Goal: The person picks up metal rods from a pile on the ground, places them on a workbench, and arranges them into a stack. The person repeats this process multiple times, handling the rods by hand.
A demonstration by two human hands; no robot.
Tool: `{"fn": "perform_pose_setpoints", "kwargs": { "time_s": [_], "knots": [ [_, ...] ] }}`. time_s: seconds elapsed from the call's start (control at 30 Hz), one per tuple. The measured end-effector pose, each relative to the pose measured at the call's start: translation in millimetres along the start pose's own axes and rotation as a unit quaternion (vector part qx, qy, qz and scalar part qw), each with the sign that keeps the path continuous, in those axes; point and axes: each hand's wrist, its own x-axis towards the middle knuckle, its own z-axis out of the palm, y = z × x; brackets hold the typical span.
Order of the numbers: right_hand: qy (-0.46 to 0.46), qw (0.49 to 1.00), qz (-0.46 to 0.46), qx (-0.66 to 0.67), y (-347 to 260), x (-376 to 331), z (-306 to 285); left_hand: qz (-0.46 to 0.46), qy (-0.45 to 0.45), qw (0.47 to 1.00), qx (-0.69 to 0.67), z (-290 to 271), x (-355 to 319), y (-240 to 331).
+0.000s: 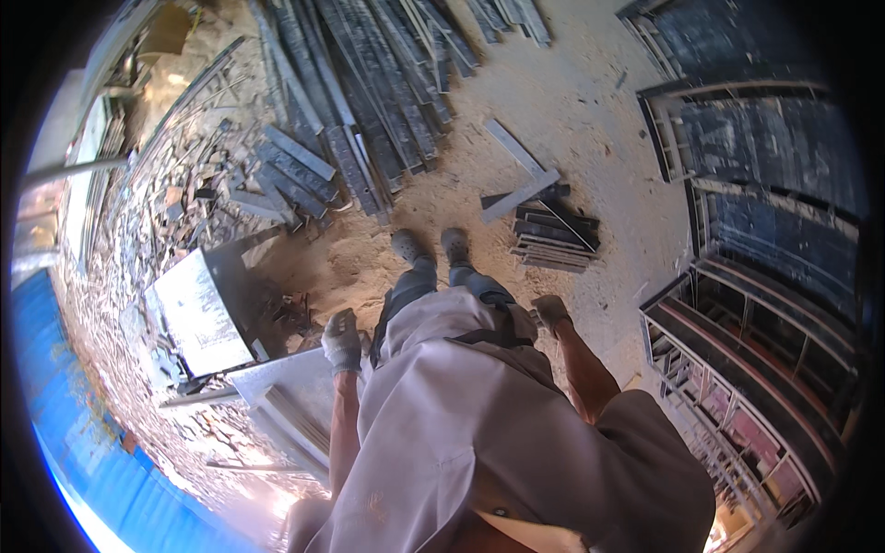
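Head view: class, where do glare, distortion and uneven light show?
Head view: glare whitens the pale panel at left; head view: the blue sheeting bends along the rim, and the corners go black; head view: the gloved left hand looks brighter than the right hand.

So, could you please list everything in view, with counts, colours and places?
Long boards: many, dark grey, top centre
Short boards: several, grey, at their lower left
Board stack: one, dark, pale-edged, right of centre
Pale boards: two, grey, above the stack
Framed panels: several, dark, right side
Scrap: uncountable, brown and grey, left
Shiny panel: one, silvery, left
Flat top: one, grey, below that panel
Blue sheeting: one stretch, blue, lower left
Sawdust: uncountable, tan, centre
Shirt: one, greyish, lower centre
Trousers: one pair, blue-grey, centre
Shoes: two, grey, centre
Left hand: one, pale glove, by the flat top
Right hand: one, grey glove, beside the trousers
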Motion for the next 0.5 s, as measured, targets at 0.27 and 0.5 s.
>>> {"fn": "perform_pose_setpoints", "kwargs": {
  "time_s": [0.27,0.5],
  "knots": [
    [-0.007,0.976,-0.177,-0.125,-69.3,-4.1,21.5,-0.03,0.015,0.997,0.071,-30.3,29.0,42.5],
    [0.053,0.894,-0.28,-0.346,-88.5,5.3,20.6,-0.051,0.088,0.995,0.025,-55.3,68.8,25.0]
  ]
}}
